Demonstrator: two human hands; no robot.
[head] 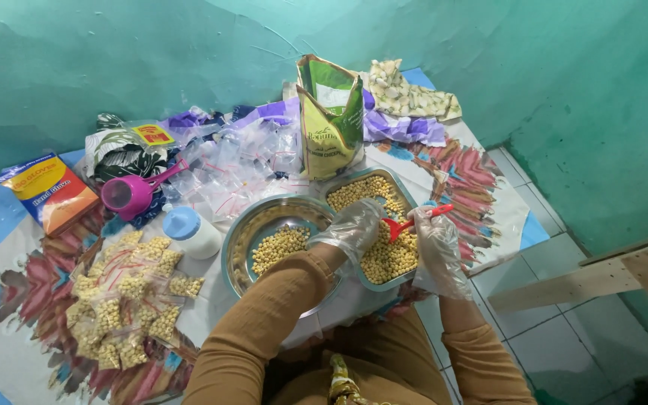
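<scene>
Both my hands wear clear plastic gloves. My right hand (pixel 438 244) grips a small red scoop (pixel 412 220) over a rectangular metal tray (pixel 406 196) full of pale yellow chickpeas (pixel 388 255). My left hand (pixel 354 227) hovers over the tray's left edge, fingers curled beside the scoop; whether it holds a small bag I cannot tell. A round metal bowl (pixel 245 229) with more chickpeas sits just left of the tray.
A green chickpea bag (pixel 331 120) stands behind the tray. Empty zip bags (pixel 245 169) lie at the back, filled little bags (pixel 125 300) at the left. A pink scoop (pixel 133 193), blue-capped white bottle (pixel 193 231) and glove packet (pixel 46 191) lie left. Tiled floor lies right.
</scene>
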